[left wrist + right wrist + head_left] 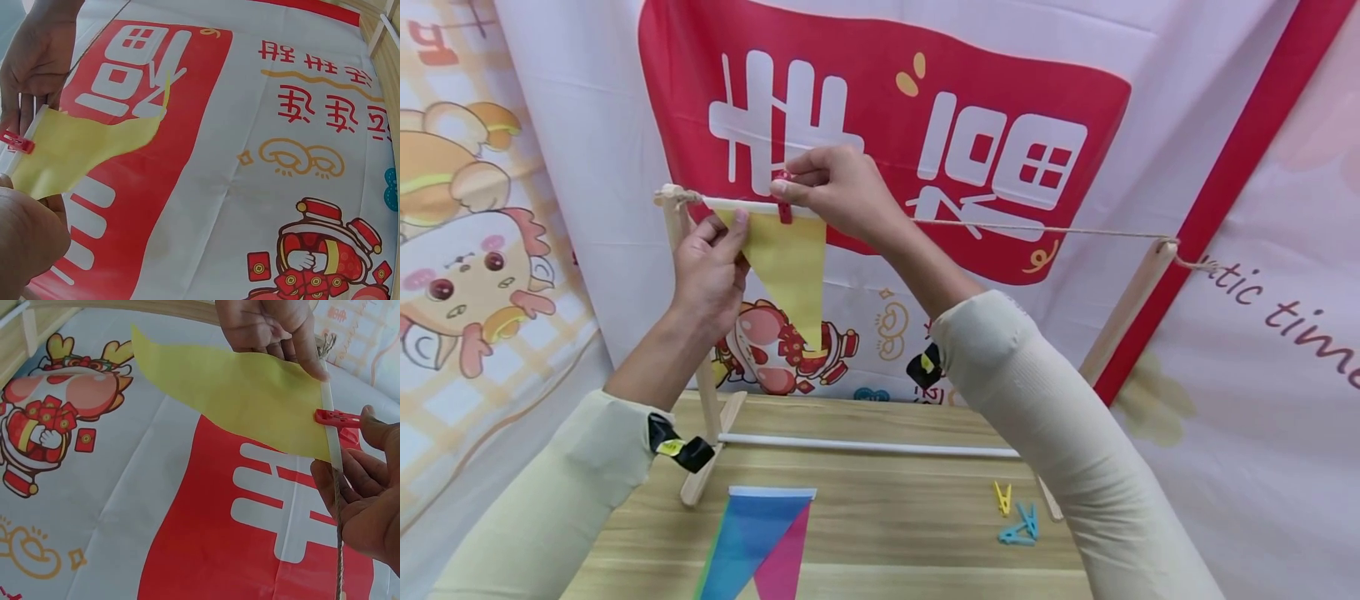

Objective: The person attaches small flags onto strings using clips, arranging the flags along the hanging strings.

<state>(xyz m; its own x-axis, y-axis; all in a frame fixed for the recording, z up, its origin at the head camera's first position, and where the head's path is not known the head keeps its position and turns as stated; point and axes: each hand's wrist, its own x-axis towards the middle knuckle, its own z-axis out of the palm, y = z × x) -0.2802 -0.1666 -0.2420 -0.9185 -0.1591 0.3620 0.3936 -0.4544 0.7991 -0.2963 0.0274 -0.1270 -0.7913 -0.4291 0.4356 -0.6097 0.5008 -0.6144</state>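
A yellow triangular pennant with a white top band hangs at the left end of a twine line. My left hand pinches the pennant's upper left corner between thumb and fingers. At the band's middle, my right hand pinches the handle end of a red clothespin. The clothespin's jaws sit over the white band in the right wrist view. In the left wrist view the yellow pennant stretches out between both hands.
Wooden posts hold the twine, with a white rod low between them. Blue, pink and green pennants lie on the wooden table. One yellow clothespin and blue clothespins lie at the right. A printed cloth hangs behind.
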